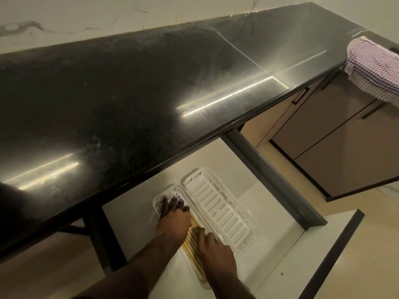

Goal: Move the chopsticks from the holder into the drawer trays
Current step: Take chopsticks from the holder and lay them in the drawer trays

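Note:
An open white drawer (133, 223) below the black counter holds two white plastic trays side by side. The left tray (156, 201) contains several wooden chopsticks (192, 244) with patterned tips lying lengthwise. My left hand (172, 221) rests flat on the far part of the chopsticks, fingers spread over their tips. My right hand (212, 249) lies on the near part of the same tray, fingers touching the chopsticks. The right tray (218, 208) has a slotted bottom and nothing in it. No holder is in view.
The black stone counter (129, 100) overhangs the back of the drawer. The drawer's dark side rail (269, 178) runs along the right. A checked cloth (375, 67) hangs over the counter edge at the far right, above beige cabinet doors (336, 134).

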Demonstrator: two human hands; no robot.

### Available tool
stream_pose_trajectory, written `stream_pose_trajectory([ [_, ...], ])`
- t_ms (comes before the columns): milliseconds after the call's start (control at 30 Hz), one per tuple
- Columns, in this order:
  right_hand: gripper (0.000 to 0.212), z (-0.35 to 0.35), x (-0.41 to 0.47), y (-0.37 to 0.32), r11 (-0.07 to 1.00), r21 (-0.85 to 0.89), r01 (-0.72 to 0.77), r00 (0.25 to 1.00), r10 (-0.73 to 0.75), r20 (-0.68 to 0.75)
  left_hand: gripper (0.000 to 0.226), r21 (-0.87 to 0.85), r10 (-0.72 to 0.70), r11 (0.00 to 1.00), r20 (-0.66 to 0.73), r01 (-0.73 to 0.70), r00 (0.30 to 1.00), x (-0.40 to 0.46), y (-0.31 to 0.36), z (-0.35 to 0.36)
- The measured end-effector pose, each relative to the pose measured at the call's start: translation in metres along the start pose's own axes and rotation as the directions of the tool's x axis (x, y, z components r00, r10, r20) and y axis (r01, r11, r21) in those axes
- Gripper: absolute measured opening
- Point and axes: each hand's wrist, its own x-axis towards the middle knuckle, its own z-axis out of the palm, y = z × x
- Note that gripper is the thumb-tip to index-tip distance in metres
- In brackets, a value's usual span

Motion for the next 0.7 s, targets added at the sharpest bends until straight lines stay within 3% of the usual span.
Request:
stream_pose_trajectory([
  [167, 0.063, -0.001, 0.0, -0.002, 0.999, 0.027, -0.047, 0.999, 0.047, 0.001, 0.062, 0.005, -0.018, 1.0, -0.002, 0.018, 1.0, 0.0, -0.001, 0.0],
  [300, 0.065, -0.008, -0.002, -0.011, 0.989, 0.087, -0.119, 0.992, 0.122, -0.031, 0.054, -0.018, 0.0, 1.0, -0.044, -0.001, 0.999, -0.004, -0.003, -0.004],
  [400, 0.059, -0.023, -0.007, -0.014, 0.982, 0.131, -0.133, 0.984, 0.147, -0.101, 0.05, -0.068, 0.01, 0.998, -0.09, -0.016, 0.996, -0.011, -0.005, -0.018],
  [567, 0.027, -0.06, -0.028, -0.021, 0.985, 0.115, -0.127, 0.951, 0.154, -0.266, 0.047, -0.176, 0.067, 0.979, -0.212, -0.105, 0.975, -0.035, -0.012, -0.052],
  [700, 0.023, -0.094, -0.049, -0.027, 0.984, 0.106, -0.141, 0.909, 0.171, -0.381, 0.054, -0.276, 0.057, 0.952, -0.263, -0.132, 0.963, -0.063, -0.02, -0.082],
])
